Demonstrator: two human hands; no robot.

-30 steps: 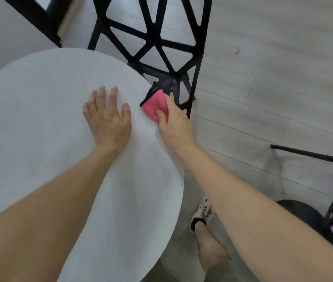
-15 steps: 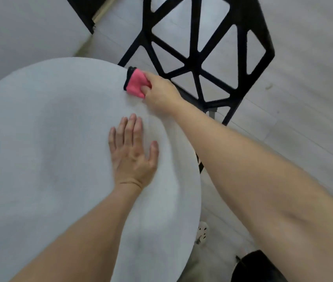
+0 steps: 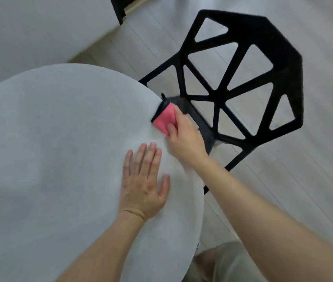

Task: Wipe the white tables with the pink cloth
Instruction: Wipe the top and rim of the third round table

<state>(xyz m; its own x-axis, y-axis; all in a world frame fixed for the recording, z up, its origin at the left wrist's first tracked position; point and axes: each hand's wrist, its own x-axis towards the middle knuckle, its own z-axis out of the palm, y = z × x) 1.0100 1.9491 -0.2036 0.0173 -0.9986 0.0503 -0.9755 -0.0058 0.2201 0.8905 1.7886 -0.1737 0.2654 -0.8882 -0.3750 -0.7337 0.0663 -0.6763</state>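
Round white table (image 3: 49, 159) fills the left of the view, pale plank floor (image 3: 320, 180) to the right. Right hand (image 3: 184, 137) at the table's far right rim, fingers curled over the pink cloth (image 3: 164, 121), thumb pressed onto its near edge; cloth folded small, lying flat on the tabletop right at the rim, a dark border showing along its far and left sides. Left hand (image 3: 144, 184) flat on the tabletop just beside and nearer the person than the right hand, palm down, fingers straight and close together, thumb spread out to the right, holding nothing. Both forearms bare, reaching in from the bottom of the view. Black chair (image 3: 283, 47) with an open lattice of triangular cut-outs stands against the table edge directly behind the cloth. Grey wall (image 3: 29, 27) at upper left. Patch of khaki trouser leg (image 3: 222, 263) visible at the bottom, beside the table edge
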